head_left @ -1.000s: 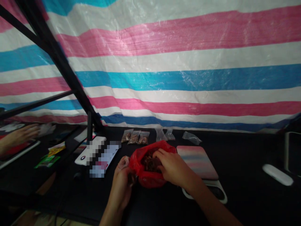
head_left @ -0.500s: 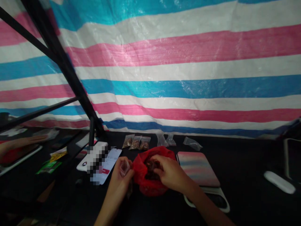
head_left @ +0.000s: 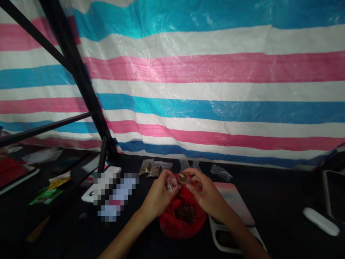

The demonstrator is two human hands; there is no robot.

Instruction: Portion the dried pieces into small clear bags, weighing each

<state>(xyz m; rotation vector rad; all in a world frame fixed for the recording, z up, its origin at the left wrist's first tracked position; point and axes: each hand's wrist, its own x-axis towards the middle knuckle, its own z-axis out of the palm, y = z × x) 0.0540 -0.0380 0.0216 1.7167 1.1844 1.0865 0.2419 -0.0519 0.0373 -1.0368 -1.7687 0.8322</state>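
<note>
Head camera view: a small clear plastic pouch [head_left: 172, 183] was held up between the left hand [head_left: 159, 196] and the right hand [head_left: 207, 196], just above a red plastic bag [head_left: 168, 223]. The fingers [head_left: 165, 183] of both hands were curled and drawn together on the clear plastic, their tips nearly meeting; whether one pouch or two was gripped could not be told. A brownish bit [head_left: 182, 177] was seen in the clear plastic at the right hand's fingertips. The red bag lay open on a black table [head_left: 269, 201], with dark brown food pieces [head_left: 185, 213] heaped inside. Filled small pouches [head_left: 150, 168] were lined up beyond the hands, and an empty clear pouch [head_left: 221, 172] lay to the right. A pastel striped pad [head_left: 231, 198] was placed to the right of the bag, partly under the right forearm, on a white tray [head_left: 218, 240]. Two white items [head_left: 113, 190] at left were pixelated. A white oblong device [head_left: 320, 221] rested at far right. A striped pink, white and blue tarpaulin [head_left: 215, 108] hung behind a black metal strut [head_left: 81, 82].
</note>
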